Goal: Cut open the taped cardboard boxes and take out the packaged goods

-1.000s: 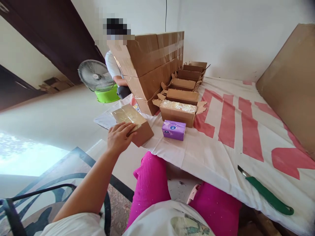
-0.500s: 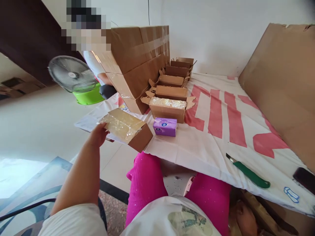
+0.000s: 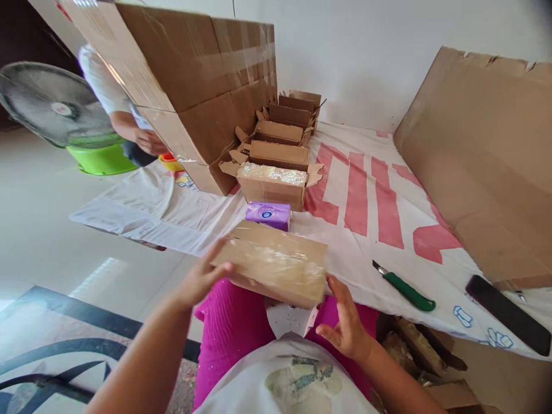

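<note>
Left hand (image 3: 204, 282) grips taped carton (image 3: 276, 261) by left end, over lap (image 3: 235, 322) at white cloth (image 3: 345, 270) edge, right hand (image 3: 347, 322) part-open by right end, contact unclear; purple pack (image 3: 267, 214) behind shows round blue logo (image 3: 267, 215), wording unreadable, red print (image 3: 365, 195) likewise.

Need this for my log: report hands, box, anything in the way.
Left hand grips taped box at its left end. Right hand open by the other end, contact unclear. Purple pack close beyond, partly hidden; knife off right.
</note>
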Available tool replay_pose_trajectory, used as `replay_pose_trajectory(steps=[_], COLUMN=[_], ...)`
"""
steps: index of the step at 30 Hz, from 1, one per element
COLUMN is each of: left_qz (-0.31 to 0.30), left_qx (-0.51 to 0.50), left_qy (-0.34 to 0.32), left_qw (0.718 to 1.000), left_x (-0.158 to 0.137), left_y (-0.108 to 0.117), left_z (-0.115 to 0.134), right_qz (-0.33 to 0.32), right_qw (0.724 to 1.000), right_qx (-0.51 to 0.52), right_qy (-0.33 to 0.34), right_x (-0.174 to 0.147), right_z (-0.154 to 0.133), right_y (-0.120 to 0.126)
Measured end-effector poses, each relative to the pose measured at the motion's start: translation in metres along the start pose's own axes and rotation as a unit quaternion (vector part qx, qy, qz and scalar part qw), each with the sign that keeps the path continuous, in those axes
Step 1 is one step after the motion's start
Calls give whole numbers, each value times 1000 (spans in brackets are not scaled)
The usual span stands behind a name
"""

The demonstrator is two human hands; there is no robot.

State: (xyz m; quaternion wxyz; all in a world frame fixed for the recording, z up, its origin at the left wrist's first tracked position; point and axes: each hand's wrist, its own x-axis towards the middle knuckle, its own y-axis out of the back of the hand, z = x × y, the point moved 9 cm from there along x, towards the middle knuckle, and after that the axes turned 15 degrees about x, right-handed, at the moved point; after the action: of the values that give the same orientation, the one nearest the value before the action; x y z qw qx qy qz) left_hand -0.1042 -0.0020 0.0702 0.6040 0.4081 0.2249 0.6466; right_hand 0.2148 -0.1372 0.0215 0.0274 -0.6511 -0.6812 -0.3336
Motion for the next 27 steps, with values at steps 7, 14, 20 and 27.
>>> replay_pose_trajectory(steps=[7,14,20,27], left_qz=[-64,49,140,155], left_qx=[-34,-97,-121,-141], left_qy=[-171,-221,-276,-298], left_qw=[983,969,943,931], left_x=[-25,-22,-33,-31], left_y=[-84,-90,-89,-88], left_z=[120,137,140,142], right_qz=[210,152,109,90], right_qw=[974,926,914,930], right_qx=[-68,-319,-360,-356], right_qy=[-51,-133,-154,-1], right_x=[-15,-30,-27,71], right_z=[44,80,96,-29], right_y=[91,167,188,184])
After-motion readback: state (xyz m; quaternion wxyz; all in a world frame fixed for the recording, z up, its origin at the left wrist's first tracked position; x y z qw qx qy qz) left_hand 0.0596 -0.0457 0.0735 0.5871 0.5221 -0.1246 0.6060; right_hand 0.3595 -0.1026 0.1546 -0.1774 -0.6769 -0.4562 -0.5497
